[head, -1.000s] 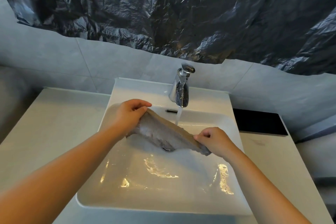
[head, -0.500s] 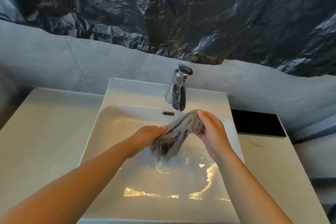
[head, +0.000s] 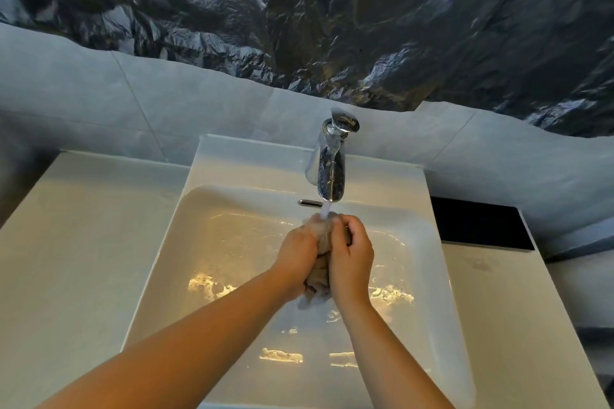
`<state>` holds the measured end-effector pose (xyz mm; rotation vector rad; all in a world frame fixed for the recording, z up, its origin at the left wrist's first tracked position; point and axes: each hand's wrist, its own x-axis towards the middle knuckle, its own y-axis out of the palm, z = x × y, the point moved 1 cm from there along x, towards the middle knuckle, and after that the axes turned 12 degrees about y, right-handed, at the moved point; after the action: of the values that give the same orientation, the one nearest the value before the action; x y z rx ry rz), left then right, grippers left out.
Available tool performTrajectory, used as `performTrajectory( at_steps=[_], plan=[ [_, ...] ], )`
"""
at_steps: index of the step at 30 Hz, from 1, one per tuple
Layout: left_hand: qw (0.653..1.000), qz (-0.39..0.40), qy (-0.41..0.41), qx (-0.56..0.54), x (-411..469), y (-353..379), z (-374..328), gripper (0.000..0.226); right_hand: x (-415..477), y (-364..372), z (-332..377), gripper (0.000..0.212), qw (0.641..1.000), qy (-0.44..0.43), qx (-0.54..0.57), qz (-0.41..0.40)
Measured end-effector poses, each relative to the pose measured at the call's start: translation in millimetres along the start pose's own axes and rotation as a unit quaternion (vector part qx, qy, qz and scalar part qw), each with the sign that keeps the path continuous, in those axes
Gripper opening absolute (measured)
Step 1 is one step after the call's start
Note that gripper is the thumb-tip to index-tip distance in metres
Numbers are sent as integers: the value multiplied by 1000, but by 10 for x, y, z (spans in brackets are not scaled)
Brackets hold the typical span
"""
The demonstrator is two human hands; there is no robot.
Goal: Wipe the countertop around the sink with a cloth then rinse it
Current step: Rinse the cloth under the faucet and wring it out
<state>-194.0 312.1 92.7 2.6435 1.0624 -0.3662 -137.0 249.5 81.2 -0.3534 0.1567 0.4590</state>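
Chrome faucet (head: 330, 159) over bunched cloth (head: 320, 271), black sheeting (head: 332, 10) behind

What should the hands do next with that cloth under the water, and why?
Probably squeeze and rub the cloth under the stream. The left hand and right hand both hold it bunched up right below the faucet, and water is running onto its top, so rinsing looks unfinished.
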Motion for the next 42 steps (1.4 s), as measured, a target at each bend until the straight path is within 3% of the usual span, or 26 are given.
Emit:
performTrajectory(
  at_steps=[4,6,8,9,11,13,16,20,22,24,27,30,36,40,42],
  plan=[
    [1000,14,-1,-5,-72,-87,-54,46,225,-58,-184,25,977,212,-10,30],
    [999,10,-21,-39,-52,-132,-104,48,139,-119,-221,33,926,339,123,107],
    [997,-8,-33,-72,2,-174,-160,49,27,-175,-282,42,876,384,221,189],
    [998,-18,-22,-51,57,-196,-179,51,-25,-201,-315,44,868,385,229,216],
    [990,-43,31,129,188,-273,-187,52,-93,-228,-370,39,872,379,210,229],
    [940,-59,97,322,268,-386,-119,47,-104,-260,-343,33,896,349,172,213],
    [921,-31,132,365,233,-475,89,33,-37,-289,-238,34,918,281,179,217],
    [928,31,33,369,44,-400,428,54,-6,-217,91,29,960,181,185,107],
    [940,66,8,334,-18,-327,512,79,-11,-174,226,26,976,125,172,44],
    [976,95,-55,187,-11,-270,519,91,-33,-122,314,26,982,86,164,23],
    [970,185,-157,-32,10,-209,395,73,-41,-63,340,25,978,88,188,5],
    [960,153,-198,-123,28,-265,356,70,-4,-88,343,26,981,66,183,6],
    [986,-31,-106,-126,131,-314,161,53,-94,-179,311,23,989,6,133,61],
    [994,-19,-80,-78,115,-153,85,57,-130,0,148,16,995,-88,43,36],
    [996,1,-81,-38,83,-82,111,58,-48,83,65,14,997,-78,27,-4]
  ],
)
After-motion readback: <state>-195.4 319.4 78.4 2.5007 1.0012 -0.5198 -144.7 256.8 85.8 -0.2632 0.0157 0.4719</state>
